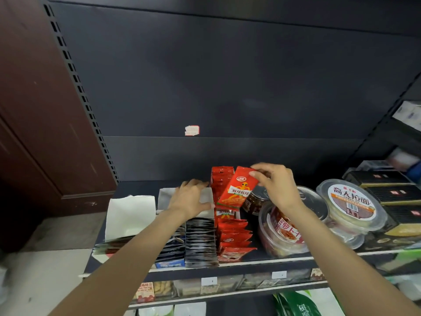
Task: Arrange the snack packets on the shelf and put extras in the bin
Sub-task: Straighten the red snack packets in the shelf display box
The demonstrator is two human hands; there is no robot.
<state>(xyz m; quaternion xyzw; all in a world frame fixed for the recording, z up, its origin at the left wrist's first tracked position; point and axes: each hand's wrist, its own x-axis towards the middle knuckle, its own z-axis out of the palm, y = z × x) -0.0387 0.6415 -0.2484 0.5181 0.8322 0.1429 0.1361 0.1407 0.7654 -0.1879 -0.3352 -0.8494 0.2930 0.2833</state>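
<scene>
fingers [262, 173] on glossy red packet [237, 189]

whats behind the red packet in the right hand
Behind the red packet held tilted by the right hand stands a row of upright red packets, with a dark jar to its right. The packet covers the row's lower part.

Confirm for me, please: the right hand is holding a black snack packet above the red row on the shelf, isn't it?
Not quite: the packet pinched in the right hand is red, not black, as the head view shows. It is indeed held above the red row on the shelf.
</scene>
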